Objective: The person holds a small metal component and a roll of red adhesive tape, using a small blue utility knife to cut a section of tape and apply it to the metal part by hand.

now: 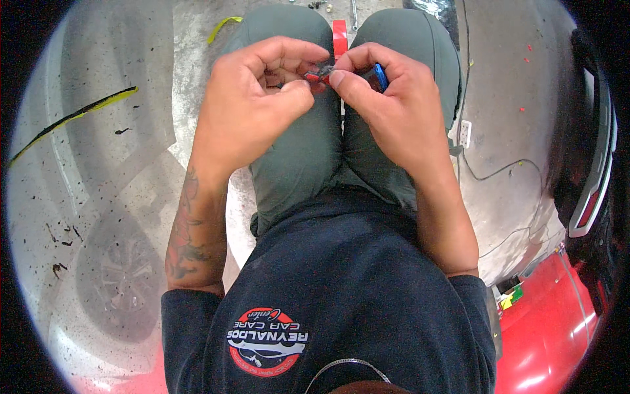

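Left hand (pixel 252 108): my fingers are curled in, thumb and forefinger pinching the left end of a small red part (pixel 319 74); I cannot tell what else the palm covers.
Right hand (pixel 387 108): thumb pressed to forefinger on the right end of the red part, while the other fingers fold round a blue piece (pixel 379 74) tucked against the palm.
Red part: held in the air between both hands, above my knees (pixel 341 39), not resting on anything. Only a sliver shows between the fingertips, so its full shape is hidden.
Handling: I judge it light and rigid, small enough to slip if the pinch loosens; a hard plastic or wire fitting of this kind may snap or bend under a twist, so I keep the pressure short and square.
Grip: best taken at its two ends, fingertip pads flat, with the middle left free for the work.
Blue piece: glossy, probably smooth and slick; a wrapped grip suits it better than a pinch.
Tape roll (pixel 339 36): red, standing on edge in the gap between my knees, just beyond the hands.
Floor (pixel 98 197): speckled concrete; a yellow strip (pixel 72 118) lies toward its left edge, thin wires (pixel 505 171) toward the right, near a red car body (pixel 551 328).
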Available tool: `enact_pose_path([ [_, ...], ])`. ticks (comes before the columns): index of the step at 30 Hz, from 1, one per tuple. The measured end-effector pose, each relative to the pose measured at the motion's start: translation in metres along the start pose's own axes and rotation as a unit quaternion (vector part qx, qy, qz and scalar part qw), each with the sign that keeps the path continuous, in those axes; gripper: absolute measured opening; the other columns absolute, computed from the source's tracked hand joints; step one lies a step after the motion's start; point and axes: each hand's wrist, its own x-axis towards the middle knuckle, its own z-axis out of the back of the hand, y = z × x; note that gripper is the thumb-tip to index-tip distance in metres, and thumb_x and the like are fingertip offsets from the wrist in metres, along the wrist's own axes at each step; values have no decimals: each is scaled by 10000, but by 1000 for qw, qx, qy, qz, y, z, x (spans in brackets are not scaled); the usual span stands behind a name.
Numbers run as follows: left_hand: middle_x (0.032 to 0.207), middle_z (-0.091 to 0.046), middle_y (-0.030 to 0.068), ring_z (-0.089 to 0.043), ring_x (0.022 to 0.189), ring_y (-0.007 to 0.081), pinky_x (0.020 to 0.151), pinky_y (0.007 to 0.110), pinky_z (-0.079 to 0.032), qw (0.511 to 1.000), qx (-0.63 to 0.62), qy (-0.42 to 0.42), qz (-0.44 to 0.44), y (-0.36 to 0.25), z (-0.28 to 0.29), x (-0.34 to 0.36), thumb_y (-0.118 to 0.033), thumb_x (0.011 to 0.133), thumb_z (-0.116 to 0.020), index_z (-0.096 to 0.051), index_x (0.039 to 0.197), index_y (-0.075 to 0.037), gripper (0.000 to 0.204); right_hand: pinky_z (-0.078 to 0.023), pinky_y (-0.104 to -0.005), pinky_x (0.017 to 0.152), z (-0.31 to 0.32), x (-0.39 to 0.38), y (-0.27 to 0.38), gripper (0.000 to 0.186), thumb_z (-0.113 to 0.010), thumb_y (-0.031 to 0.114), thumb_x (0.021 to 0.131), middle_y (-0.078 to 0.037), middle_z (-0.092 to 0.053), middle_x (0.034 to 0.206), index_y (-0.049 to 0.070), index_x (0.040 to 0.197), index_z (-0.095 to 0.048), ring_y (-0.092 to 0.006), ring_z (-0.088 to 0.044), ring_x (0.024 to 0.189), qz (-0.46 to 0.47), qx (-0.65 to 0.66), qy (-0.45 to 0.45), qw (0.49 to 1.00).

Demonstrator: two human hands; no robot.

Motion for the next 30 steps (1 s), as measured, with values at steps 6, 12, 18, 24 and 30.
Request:
enact_pose_path([
  [6,843,-738,35,-660,748,82,683,248,-534,992,119,25,36,-3,5,1,-110,883,-718,-741,1003,22,180,-424,-230,599,1,-1,-1,177,-728,179,919,33,-637,746,6,953,-713,-37,-522,672,-11,-10,17,1000],
  [12,855,-697,14,-645,744,92,652,239,-517,991,114,29,63,-3,1,-3,-161,966,-706,-715,1022,16,186,-472,-258,656,0,-3,-4,184,-710,168,922,-22,-705,836,-2,991,-716,-73,-576,726,34,1,7,999],
  [18,834,-731,34,-658,725,87,630,249,-521,992,118,15,51,-10,4,-7,-155,926,-738,-763,1029,8,194,-484,-282,680,4,-4,-6,160,-708,150,901,-39,-695,844,11,980,-722,-101,-600,756,53,-42,33,997],
  [24,878,-750,80,-688,734,122,655,251,-557,985,157,45,62,-15,10,-6,-126,920,-751,-760,1033,21,186,-486,-301,687,5,-7,-10,246,-715,96,869,-75,-643,920,44,1108,-697,-178,-606,740,88,-59,8,994],
  [30,903,-752,122,-731,750,168,665,263,-581,989,2,52,141,-8,12,-3,-94,915,-748,-719,1059,69,219,-521,-331,716,10,-25,-20,423,-664,18,890,-131,-615,1058,42,1308,-605,-233,-630,766,161,-89,-85,979],
])
